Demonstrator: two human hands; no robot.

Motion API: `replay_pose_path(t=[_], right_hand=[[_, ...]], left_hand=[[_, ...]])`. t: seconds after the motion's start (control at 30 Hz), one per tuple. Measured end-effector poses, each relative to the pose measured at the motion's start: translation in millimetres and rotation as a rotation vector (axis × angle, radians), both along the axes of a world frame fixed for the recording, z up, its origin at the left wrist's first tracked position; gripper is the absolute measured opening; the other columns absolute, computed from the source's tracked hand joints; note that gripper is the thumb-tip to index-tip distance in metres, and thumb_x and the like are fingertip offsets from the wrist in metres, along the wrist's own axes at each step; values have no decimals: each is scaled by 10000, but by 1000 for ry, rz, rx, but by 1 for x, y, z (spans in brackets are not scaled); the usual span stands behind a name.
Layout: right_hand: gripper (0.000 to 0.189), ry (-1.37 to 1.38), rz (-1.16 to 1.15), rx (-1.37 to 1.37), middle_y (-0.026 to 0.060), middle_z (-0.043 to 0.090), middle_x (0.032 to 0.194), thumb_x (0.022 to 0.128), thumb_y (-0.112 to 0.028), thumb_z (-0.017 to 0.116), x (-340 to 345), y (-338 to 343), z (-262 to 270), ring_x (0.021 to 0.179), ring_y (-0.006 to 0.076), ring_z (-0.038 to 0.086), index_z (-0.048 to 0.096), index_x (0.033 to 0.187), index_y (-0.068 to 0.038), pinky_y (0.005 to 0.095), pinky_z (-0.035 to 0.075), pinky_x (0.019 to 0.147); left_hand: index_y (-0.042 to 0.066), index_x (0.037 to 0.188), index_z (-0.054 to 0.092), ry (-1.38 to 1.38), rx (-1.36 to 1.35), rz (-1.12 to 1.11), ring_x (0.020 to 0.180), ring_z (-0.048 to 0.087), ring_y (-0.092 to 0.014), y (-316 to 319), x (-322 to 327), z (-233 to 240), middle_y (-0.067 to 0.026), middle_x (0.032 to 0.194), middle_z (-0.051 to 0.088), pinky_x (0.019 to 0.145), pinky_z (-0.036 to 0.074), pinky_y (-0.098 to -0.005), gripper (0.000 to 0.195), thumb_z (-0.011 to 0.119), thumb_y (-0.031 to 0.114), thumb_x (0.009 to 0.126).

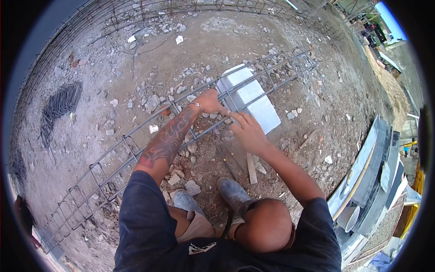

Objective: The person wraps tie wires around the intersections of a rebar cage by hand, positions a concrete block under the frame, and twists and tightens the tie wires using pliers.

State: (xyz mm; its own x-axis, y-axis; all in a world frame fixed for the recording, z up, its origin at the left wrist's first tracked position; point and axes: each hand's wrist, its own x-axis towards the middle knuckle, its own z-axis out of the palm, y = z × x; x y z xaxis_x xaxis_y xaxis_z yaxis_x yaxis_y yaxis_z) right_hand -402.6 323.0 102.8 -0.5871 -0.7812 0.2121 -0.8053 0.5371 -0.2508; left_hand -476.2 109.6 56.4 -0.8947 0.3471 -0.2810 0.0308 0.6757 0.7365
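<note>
A long rebar cage [132,149] of steel bars with wire-like stirrups runs diagonally across the view, its upper right part resting over a pale block [263,110]. My left hand [209,102] is at the cage beside the block, with its fingers curled around or against a bar; what it grips is hidden. My right hand [247,131] reaches over the near bar, fingers partly bent, its fingertips meeting the fingers of my left hand. Whether a small thing lies between the fingertips cannot be told. Pliers-like dark handles [227,158] lie on the soil below the hands.
Bent steel stirrups [61,107] lie piled at the left. More rebar cages [142,13] stretch along the far side. A wood strip [251,168] and rubble surround my boots [234,193]. Boards [367,170] are stacked at the right, near a sand heap [387,81].
</note>
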Motion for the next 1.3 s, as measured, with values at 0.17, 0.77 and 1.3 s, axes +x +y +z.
replay_pose_path(t=[0.17, 0.77, 1.3], right_hand=[[119, -287, -280, -45, 153, 593, 1050, 914, -166, 519, 0, 17, -5, 787, 382, 594, 539, 943, -52, 453, 486, 653], [248, -1183, -772, -1071, 39, 549, 799, 997, -132, 401, 44, 16, -70, 567, 66, 423, 490, 1188, -1, 211, 356, 472], [206, -828, -633, -862, 67, 575, 925, 997, -188, 435, 74, 120, -65, 825, 133, 521, 539, 1028, -12, 282, 433, 787]], left_hand=[[-59, 987, 617, -46, -25, -22, 936, 625, -338, 9, 3, 27, -227, 996, 643, 821, 472, -416, 650, 730, 510, 695], [34, 1105, 624, 508, -76, 367, 957, 628, -356, 85, 80, 21, -190, 1074, 644, 817, 502, -401, 356, 690, 198, 796], [79, 1099, 614, 562, -251, 402, 792, 655, -319, 111, 68, 22, -143, 919, 665, 694, 532, -391, 351, 685, 228, 789]])
